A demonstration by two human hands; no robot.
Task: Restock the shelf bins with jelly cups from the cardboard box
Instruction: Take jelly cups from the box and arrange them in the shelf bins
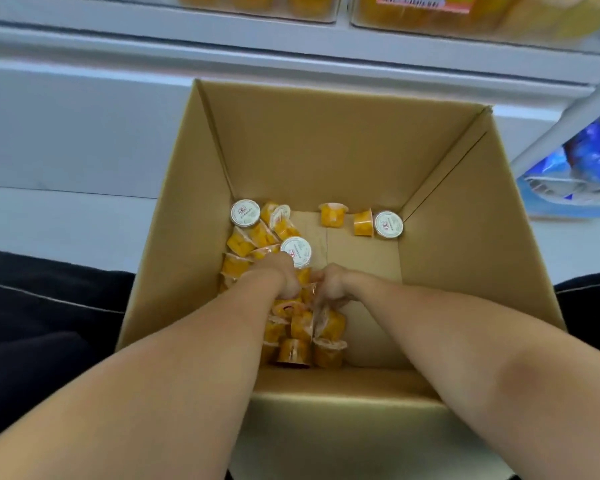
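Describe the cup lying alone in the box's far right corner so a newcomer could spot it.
Look inside the cardboard box, along its far wall. In the right corner lies a cup with its white lid facing up, beside two orange cups showing no lid.

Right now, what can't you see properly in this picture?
Head view only:
- Fingertips of the left hand and right hand: buried among jelly cups, so the grip is unclear.
- Print on the white lids: too small.
- Shelf bins: cut off by the top edge, blurred.
- Cardboard box near wall: covered by the forearms.
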